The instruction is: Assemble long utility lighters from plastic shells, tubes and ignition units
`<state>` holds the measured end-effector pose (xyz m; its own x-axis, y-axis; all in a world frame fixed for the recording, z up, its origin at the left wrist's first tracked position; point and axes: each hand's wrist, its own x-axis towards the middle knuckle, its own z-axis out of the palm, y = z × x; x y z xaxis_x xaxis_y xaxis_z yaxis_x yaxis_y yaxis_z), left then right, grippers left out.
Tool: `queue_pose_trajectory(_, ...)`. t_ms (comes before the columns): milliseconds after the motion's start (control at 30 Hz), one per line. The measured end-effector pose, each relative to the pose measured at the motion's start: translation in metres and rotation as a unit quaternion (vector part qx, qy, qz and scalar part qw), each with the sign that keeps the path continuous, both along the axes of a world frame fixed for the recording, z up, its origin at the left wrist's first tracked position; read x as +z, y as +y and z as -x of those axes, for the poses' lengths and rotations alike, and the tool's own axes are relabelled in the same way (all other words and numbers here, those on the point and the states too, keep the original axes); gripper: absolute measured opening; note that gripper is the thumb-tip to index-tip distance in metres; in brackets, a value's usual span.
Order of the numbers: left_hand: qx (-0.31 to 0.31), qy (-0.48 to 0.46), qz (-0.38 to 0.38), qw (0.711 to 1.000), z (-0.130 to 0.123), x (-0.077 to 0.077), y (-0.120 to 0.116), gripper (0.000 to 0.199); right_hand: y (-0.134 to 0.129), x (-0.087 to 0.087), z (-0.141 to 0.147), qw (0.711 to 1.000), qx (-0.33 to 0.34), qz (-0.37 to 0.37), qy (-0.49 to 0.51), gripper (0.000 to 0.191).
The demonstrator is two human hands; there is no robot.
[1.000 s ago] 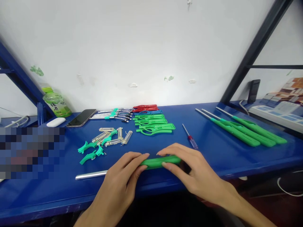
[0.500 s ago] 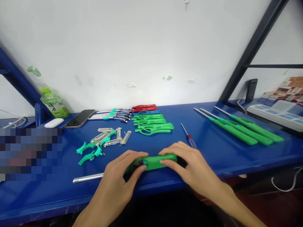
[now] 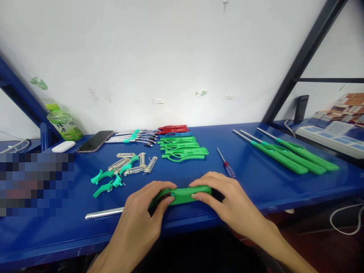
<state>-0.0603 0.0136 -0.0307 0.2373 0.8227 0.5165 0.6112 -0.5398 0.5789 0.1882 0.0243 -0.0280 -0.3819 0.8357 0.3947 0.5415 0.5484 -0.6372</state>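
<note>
Both hands grip a green long-nosed lighter (image 3: 184,196) near the table's front edge, its metal tube pointing left. My left hand (image 3: 145,208) is closed around the trigger end, thumb at the trigger opening. My right hand (image 3: 223,195) pinches the handle's other end between thumb and fingers. Part of the lighter is hidden behind the left hand. A screwdriver (image 3: 229,169) with a purple handle lies just beyond my right hand. Teal triggers (image 3: 104,187) and clear fuel tanks (image 3: 136,170) are scattered beyond my left hand.
Green, blue and red casing halves (image 3: 184,152) lie toward the wall, beside metal tubes with wires (image 3: 125,139). Three green lighters (image 3: 287,159) rest at the right. A phone (image 3: 95,141), a white case (image 3: 63,146) and a bottle (image 3: 64,123) stand left; a power strip (image 3: 332,140) is far right.
My left thumb has pressed in at the trigger opening, and the teal trigger shows less. Both hands keep their hold on the lighter; the view has shifted slightly.
</note>
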Motion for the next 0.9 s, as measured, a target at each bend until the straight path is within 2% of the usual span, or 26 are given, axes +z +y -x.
queue_pose_trajectory(200,0.006,0.017,-0.014,1.0,0.0,0.0,-0.002,0.017,0.0,0.0,0.001,1.0,-0.015,-0.005,-0.007,0.015)
queue_pose_trajectory(367,0.009,0.032,-0.019,0.999,0.002,-0.005,0.0,0.02,-0.001,-0.001,0.0,1.0,-0.022,-0.01,-0.018,0.025)
queue_pose_trajectory(567,0.02,0.131,-0.088,0.987,0.0,-0.014,0.0,0.03,0.001,-0.005,0.002,0.998,-0.04,-0.033,-0.031,0.028)
queue_pose_trajectory(667,0.016,0.146,-0.092,0.985,-0.001,-0.015,-0.001,0.031,0.001,-0.007,0.005,0.997,-0.058,-0.055,-0.025,0.025)
queue_pose_trajectory(800,0.036,0.151,-0.129,0.979,0.005,-0.005,0.002,0.032,0.004,-0.002,-0.008,0.988,-0.119,-0.099,0.004,0.025)
queue_pose_trajectory(900,0.101,0.192,-0.143,0.966,0.022,0.01,0.013,0.03,0.011,0.003,-0.033,0.972,-0.195,-0.133,0.005,0.029)
